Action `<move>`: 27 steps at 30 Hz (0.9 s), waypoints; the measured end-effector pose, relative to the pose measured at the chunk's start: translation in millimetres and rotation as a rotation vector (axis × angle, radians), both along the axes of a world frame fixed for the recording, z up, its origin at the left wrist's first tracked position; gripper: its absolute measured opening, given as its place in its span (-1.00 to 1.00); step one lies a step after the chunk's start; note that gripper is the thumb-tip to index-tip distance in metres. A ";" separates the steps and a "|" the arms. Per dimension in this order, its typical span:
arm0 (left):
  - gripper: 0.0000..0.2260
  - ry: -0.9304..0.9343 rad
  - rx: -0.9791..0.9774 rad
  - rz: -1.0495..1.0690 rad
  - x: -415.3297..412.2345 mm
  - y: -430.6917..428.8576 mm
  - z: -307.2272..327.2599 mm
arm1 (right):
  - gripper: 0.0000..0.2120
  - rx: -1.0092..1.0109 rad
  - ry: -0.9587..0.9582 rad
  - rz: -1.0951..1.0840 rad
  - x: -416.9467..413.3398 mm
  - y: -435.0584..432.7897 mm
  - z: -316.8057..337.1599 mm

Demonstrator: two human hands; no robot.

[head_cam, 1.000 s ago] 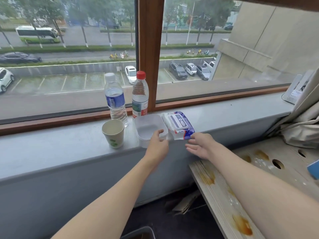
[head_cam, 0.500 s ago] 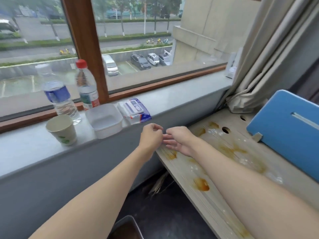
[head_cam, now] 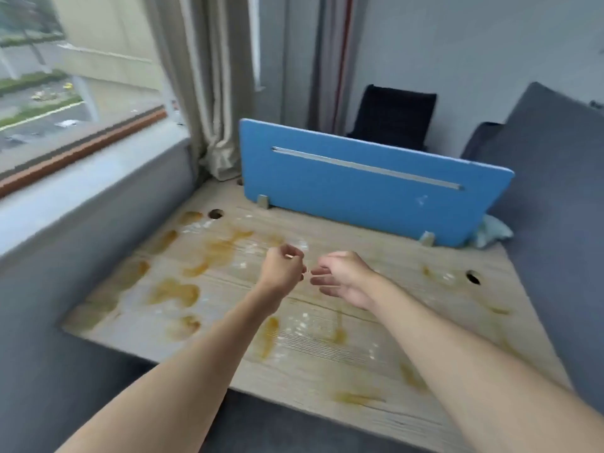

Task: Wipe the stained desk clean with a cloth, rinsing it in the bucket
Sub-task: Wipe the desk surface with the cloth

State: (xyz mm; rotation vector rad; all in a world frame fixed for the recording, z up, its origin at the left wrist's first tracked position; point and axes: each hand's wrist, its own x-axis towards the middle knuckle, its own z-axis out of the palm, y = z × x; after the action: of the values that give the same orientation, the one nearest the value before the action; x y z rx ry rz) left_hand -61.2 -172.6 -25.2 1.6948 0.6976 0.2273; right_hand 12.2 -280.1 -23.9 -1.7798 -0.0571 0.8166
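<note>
Two hands, mine, hang side by side over the middle of the desk (head_cam: 327, 371), close together but not touching. My left hand (head_cam: 283, 271) is clenched into a loose fist, thumb against the fingertips, with nothing that I can make out inside it. My right hand (head_cam: 346, 279) is relaxed, fingers loosely bent, grasping nothing. The pale wooden desk is blotched with orange-brown stains (head_cam: 175, 292) and white specks, thickest on its left half. A blue divider (head_cam: 369, 197) stands upright along the far edge. The cloth (head_cam: 492, 235), pale teal and crumpled, lies at the divider's right end, well apart from both hands. A windowsill (head_cam: 81, 191) runs along the left.
</note>
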 end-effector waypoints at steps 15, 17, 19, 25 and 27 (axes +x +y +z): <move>-0.67 0.190 0.845 -1.077 83.4 -405.7 -126.2 | -0.62 -0.846 -0.287 -0.177 1.7 -466.0 -137.3; -0.61 0.219 1.021 -1.224 81.4 -431.9 -144.6 | -0.53 -0.904 -0.346 -0.141 -9.7 -494.4 -163.8; -0.52 0.258 1.148 -1.331 80.9 -445.8 -159.4 | -0.45 -0.926 -0.388 -0.121 -17.0 -509.0 -188.6; -0.49 0.238 1.359 -1.573 78.3 -478.2 -186.8 | -0.23 -1.039 -0.445 0.025 -26.3 -526.2 -237.1; -0.50 0.240 1.400 -1.584 79.4 -482.0 -188.8 | -0.18 -1.038 -0.498 0.030 -26.5 -532.2 -248.4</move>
State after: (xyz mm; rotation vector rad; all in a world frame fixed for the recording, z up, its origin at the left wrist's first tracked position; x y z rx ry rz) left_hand 18.2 -654.6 -214.1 3.0379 -1.0944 -0.8155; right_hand -14.3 -812.3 -272.3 -2.9421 0.0223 0.3944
